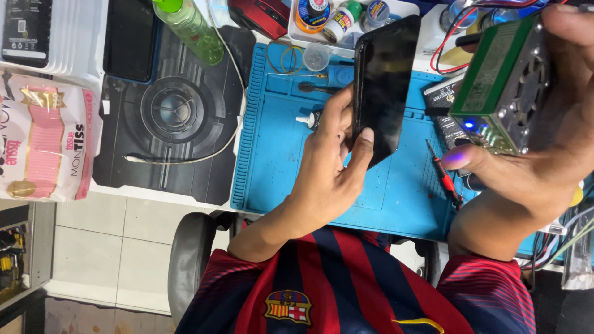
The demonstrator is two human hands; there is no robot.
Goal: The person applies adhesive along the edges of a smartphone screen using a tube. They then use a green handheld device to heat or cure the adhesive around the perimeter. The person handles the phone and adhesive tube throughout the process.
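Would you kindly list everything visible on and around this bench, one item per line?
phone: 1, black, upright in left hand over mat
green device: 1, green with fan grille and blue light, in right hand
work mat: 1, blue, centre of bench
screwdriver: 1, red, on mat at right
bottle: 1, green, top left
black pad: 1, black, left of mat
tissue pack: 1, pink and white, far left
left hand: 1, gripping phone
right hand: 1, holding green device
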